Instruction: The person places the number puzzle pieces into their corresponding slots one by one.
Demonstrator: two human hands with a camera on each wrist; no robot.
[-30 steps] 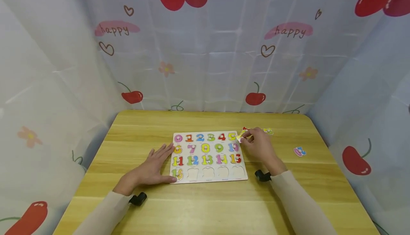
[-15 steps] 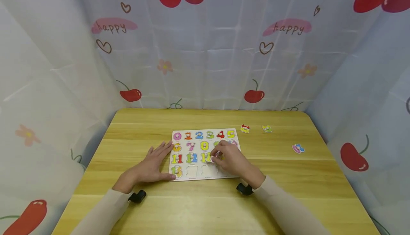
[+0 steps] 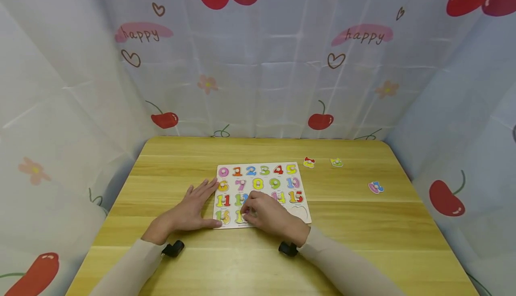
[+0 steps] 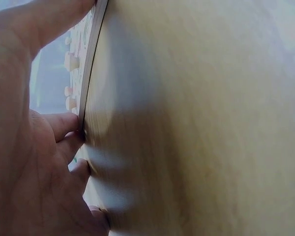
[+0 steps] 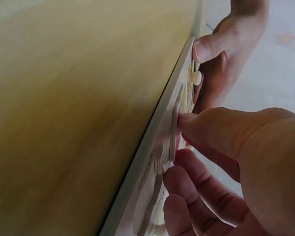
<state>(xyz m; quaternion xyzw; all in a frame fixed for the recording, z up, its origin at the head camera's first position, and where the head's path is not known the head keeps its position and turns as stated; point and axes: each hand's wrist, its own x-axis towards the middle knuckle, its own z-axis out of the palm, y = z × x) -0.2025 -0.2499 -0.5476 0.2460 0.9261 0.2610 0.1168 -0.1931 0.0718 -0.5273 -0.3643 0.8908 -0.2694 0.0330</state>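
Note:
A wooden number puzzle board [image 3: 308,215] lies on the table, with knobbed number pieces set in its upper rows. My right hand [image 3: 270,215] pinches a number piece [image 3: 239,217] between thumb and fingers at the second slot of the bottom row. A yellow 1 shows on that piece; my fingers hide the rest. In the right wrist view the piece's edge [image 5: 174,132] stands slightly above the board; whether it is seated I cannot tell. My left hand [image 3: 189,211] rests along the board's left edge, fingers straight and spread, thumb at the lower left corner beside the 16 piece [image 3: 223,217].
Three loose number pieces lie right of the board: a red and yellow one [image 3: 309,162], a yellow and green one [image 3: 336,162], and a purple and blue one [image 3: 376,187]. A cherry-print curtain [image 3: 258,85] surrounds the wooden table [image 3: 225,264] at the back and sides.
My right hand has carried the piece from beyond the board's upper right corner, down and left across the board to the bottom row. My left hand has kept its place at the board's edge.

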